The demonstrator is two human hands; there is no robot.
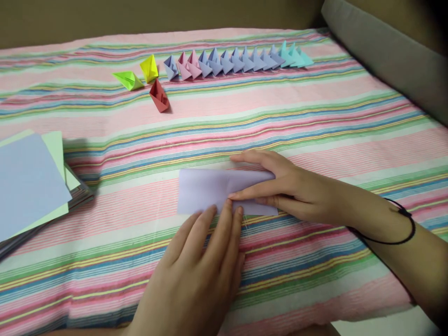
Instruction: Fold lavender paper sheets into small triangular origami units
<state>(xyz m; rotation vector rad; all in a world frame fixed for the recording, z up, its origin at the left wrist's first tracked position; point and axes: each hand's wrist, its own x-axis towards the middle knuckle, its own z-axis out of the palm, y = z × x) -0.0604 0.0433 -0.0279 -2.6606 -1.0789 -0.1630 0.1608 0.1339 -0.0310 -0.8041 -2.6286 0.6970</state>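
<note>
A sheet of lavender paper [203, 189], folded into a flat rectangle, lies on the striped cloth in front of me. My left hand [203, 256] rests at its near edge, fingers stretched out and fingertips touching the paper. From the right, my right hand [287, 184] lies over the paper's right part with its fingers spread. Its index finger presses near the middle of the sheet, close to the left fingertips. Part of the paper's right end is hidden under the right hand.
A row of folded paper pieces [236, 60] in blue, pink and turquoise stands at the back. Left of it are a yellow piece [150, 68], a green piece [129, 80] and a red piece [159, 96]. A paper stack [31, 182] lies at left on the striped cloth [140, 135].
</note>
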